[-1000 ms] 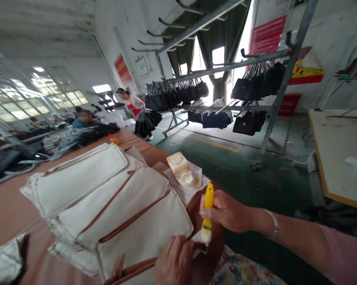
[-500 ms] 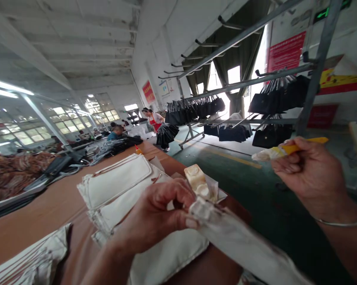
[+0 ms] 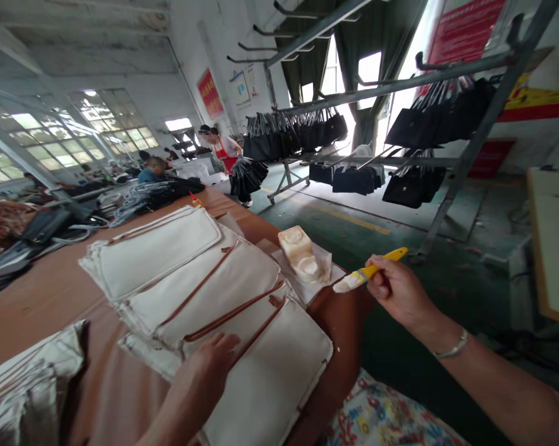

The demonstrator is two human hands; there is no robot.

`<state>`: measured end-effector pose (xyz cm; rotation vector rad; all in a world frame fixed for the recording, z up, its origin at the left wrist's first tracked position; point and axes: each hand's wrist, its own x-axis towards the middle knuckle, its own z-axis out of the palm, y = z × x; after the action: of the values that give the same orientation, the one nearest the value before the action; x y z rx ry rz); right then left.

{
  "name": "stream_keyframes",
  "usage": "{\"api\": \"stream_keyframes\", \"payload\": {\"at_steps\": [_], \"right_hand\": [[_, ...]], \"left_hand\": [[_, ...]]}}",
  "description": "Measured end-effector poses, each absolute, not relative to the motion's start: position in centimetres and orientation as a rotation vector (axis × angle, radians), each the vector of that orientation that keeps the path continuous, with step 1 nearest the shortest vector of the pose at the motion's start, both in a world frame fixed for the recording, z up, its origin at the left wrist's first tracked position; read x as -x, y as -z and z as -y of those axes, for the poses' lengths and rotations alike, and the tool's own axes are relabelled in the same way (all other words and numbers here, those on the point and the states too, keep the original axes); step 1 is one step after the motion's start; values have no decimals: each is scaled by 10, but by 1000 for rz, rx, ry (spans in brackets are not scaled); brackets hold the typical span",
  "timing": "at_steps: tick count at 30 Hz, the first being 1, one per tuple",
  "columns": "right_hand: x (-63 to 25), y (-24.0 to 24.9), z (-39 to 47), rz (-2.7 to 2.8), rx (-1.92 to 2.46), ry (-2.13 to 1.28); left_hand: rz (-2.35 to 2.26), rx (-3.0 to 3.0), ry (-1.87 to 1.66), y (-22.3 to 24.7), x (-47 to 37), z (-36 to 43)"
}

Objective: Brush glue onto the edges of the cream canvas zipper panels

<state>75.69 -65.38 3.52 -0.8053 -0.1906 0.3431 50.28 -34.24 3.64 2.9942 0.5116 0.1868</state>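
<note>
My right hand [image 3: 398,288] grips the yellow handle of a paintbrush [image 3: 372,267] whose bristles are coated in whitish stuff. Its tip hangs over the table edge, just right of a stained cream-coloured plastic container [image 3: 300,253]. My left hand [image 3: 209,365] lies over the nearest white bag pieces [image 3: 274,371], fingers loosely stretched by their brown strips [image 3: 235,313]; nothing shows in it. These pieces overlap in a fanned row, with raw, frayed-looking side edges. The farthest white piece [image 3: 158,248] tops a stack.
A brown-covered table [image 3: 38,310] carries another white pile [image 3: 38,384] at lower left and a small red-tipped bottle [image 3: 194,199] farther back. Beyond the floor stands a metal rack [image 3: 400,87] hung with black bags [image 3: 409,186]. A person in a red apron [image 3: 224,152] stands behind the table.
The white piece my left hand held up is no longer in it; that hand has lowered onto the fanned pieces. My right hand has brought the brush left and down, nearer the container.
</note>
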Motion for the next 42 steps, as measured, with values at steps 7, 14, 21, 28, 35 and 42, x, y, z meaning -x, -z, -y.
{"api": "stream_keyframes", "payload": {"at_steps": [7, 14, 21, 28, 35, 42], "right_hand": [[-743, -20, 623, 245, 935, -378], [-756, -20, 641, 250, 944, -316], [-762, -23, 638, 268, 939, -310], [-759, -10, 616, 266, 999, -366], [-771, 1, 583, 360, 1128, -335], [-775, 4, 564, 558, 1314, -238]], "left_hand": [[-704, -3070, -383, 9, -587, 386], [-341, -3270, -809, 30, -539, 409], [-390, -3220, -849, 21, -535, 419], [-835, -2969, -322, 16, -599, 407], [-941, -2835, -259, 26, -625, 410], [-522, -2479, -157, 19, -613, 402]]}}
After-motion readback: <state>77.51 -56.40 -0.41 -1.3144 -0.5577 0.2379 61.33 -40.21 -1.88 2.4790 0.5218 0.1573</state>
